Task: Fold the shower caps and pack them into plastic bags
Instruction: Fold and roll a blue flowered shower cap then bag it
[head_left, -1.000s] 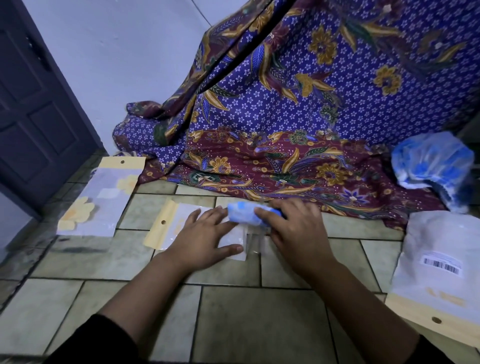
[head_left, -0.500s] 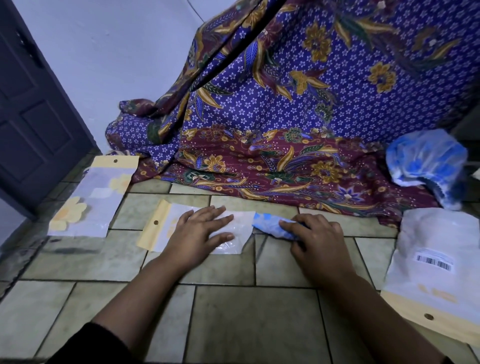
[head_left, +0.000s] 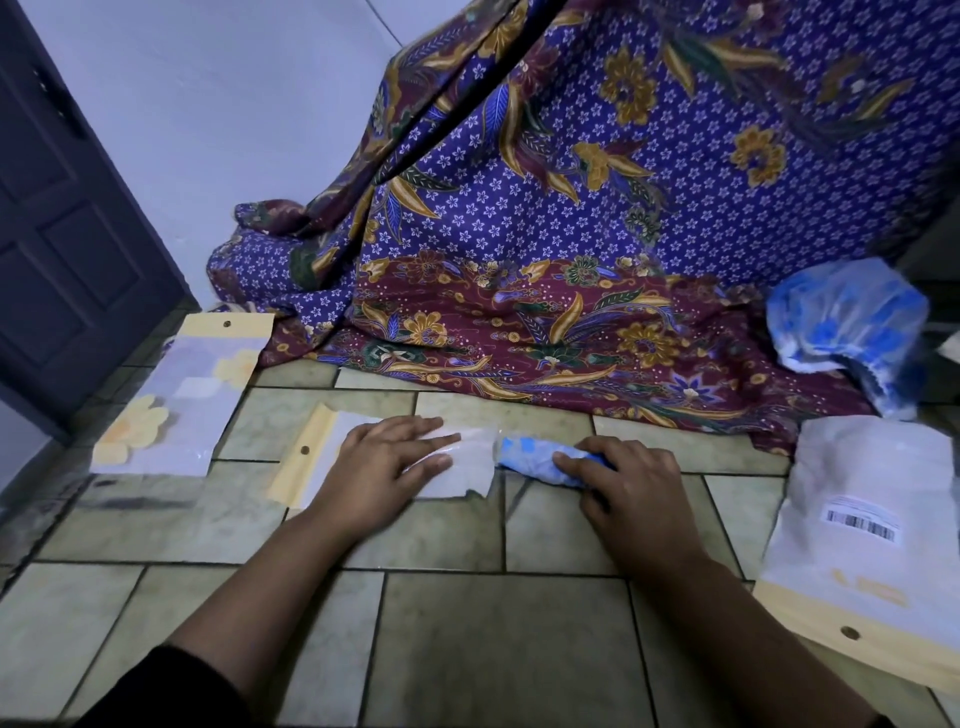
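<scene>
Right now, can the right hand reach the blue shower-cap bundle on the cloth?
Probably yes: only floor tile and patterned cloth lie between the right hand and the bundle, nothing standing in the way. That hand grips the folded cap, though, so it must let go first.

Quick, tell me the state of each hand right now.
Left hand: open, straight fingers pressing down on the clear yellow-topped plastic bag.
Right hand: closed, gripping the folded blue patterned plastic shower cap.
</scene>
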